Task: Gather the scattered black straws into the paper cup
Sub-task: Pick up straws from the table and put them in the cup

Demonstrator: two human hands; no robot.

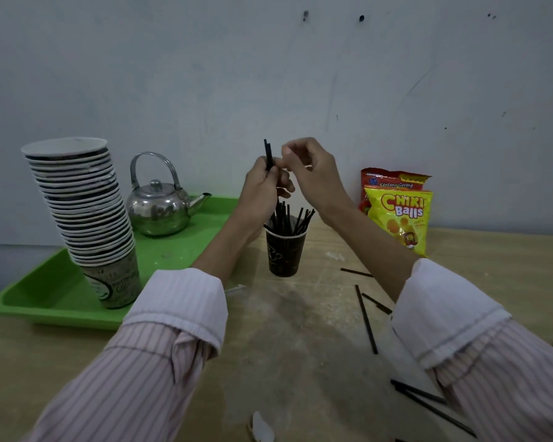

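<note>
Holding: left hand [262, 183] closed around a few thin black plastic straws [268, 154], upright above the cup
Right hand: right hand [312, 169] just beside the left, fingertips pinched together near the held straws; contact unclear
Cup: dark paper cup [284, 255] on the wooden table [300, 330], more black straws standing in it
Loose straws: loose black straws [366, 319] lying on the table, right of the cup
Left side: stack of paper cups [87, 218] and steel kettle [160, 207] on a green tray [45, 291]
</note>
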